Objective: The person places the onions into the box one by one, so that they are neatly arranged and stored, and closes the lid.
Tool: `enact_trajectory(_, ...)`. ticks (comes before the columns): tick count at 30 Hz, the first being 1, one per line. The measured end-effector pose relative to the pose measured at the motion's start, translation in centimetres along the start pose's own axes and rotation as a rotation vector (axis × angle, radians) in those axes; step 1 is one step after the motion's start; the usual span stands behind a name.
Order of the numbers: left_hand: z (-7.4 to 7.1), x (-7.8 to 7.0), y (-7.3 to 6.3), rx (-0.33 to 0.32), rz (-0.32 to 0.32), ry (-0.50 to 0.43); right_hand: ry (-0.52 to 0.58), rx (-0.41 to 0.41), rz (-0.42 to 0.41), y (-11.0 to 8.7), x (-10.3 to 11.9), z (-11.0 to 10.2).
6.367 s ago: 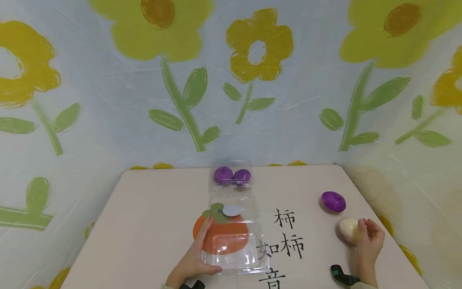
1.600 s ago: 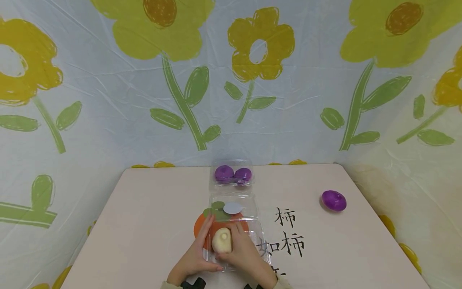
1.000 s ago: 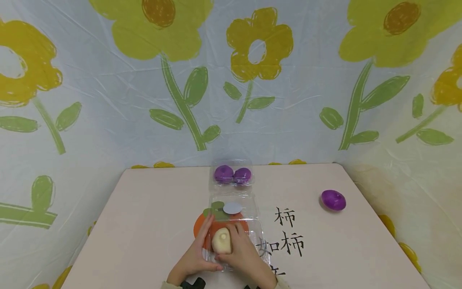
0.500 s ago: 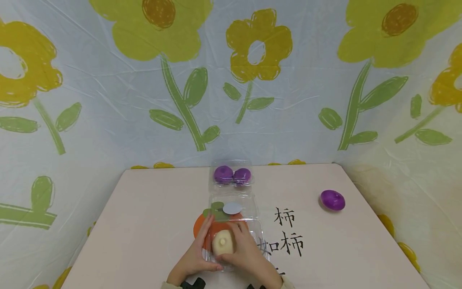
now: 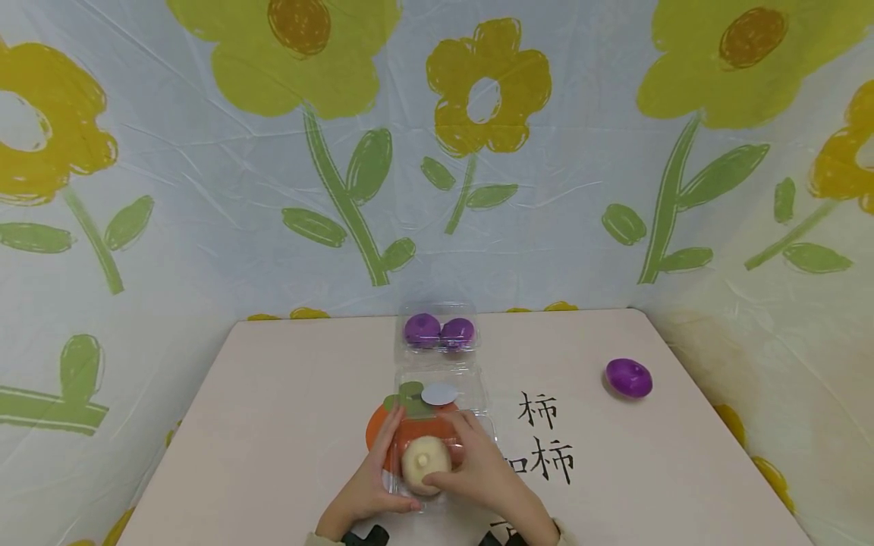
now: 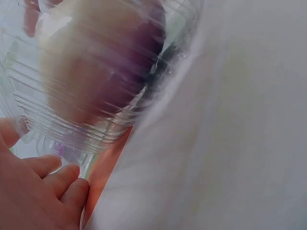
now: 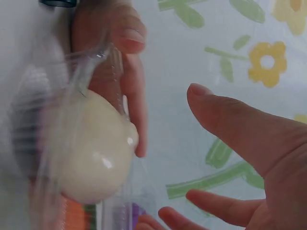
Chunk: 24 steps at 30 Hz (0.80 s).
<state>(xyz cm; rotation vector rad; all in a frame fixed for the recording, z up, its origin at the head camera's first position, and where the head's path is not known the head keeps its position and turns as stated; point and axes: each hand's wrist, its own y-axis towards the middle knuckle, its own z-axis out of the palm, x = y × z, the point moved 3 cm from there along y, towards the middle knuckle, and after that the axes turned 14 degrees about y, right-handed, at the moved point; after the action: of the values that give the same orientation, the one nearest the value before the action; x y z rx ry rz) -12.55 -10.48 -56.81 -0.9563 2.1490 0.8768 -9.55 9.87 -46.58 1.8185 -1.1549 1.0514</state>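
Your right grip (image 5: 481,466) is spread wide around nothing, near the cream ball (image 5: 425,459) inside the clear box (image 6: 76,134) which your left grip (image 5: 369,481) holds; this ball, probably light and slippery, please take around its widest part.

Near box (image 5: 473,385): thin clear plastic, glossy, ribbed wall. Pale vegetable (image 5: 425,464): smooth, shiny skin. Far box (image 5: 441,305): clear glossy plastic too. Two purple vegetables (image 5: 422,331) inside: smooth, finish partly masked by plastic glare. Purple vegetable on right (image 5: 630,378): smooth, glossy. Tabletop (image 5: 293,402): smooth, matt. Flowered backdrop (image 5: 560,197): creased, low sheen; cloth or film, can't tell from here.
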Motion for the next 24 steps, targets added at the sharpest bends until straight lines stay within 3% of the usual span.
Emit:
enact_trajectory(4,0.0,0.0,0.0,0.006,-0.012,-0.009,0.035,-0.010,-0.069,-0.1,0.4,-1.3)
enact_trajectory(13,0.1,0.2,-0.1,0.011,-0.045,-0.009,0.183,-0.068,-0.385,0.0,-0.1,-5.2)
enact_trajectory(17,0.1,0.2,-0.1,0.015,-0.054,-0.016,0.235,-0.160,-0.464,0.0,-1.0,-7.7)
enact_trajectory(24,0.2,0.1,-0.1,0.004,-0.026,-0.008,0.199,-0.408,-0.615,-0.4,-3.4,-12.4)
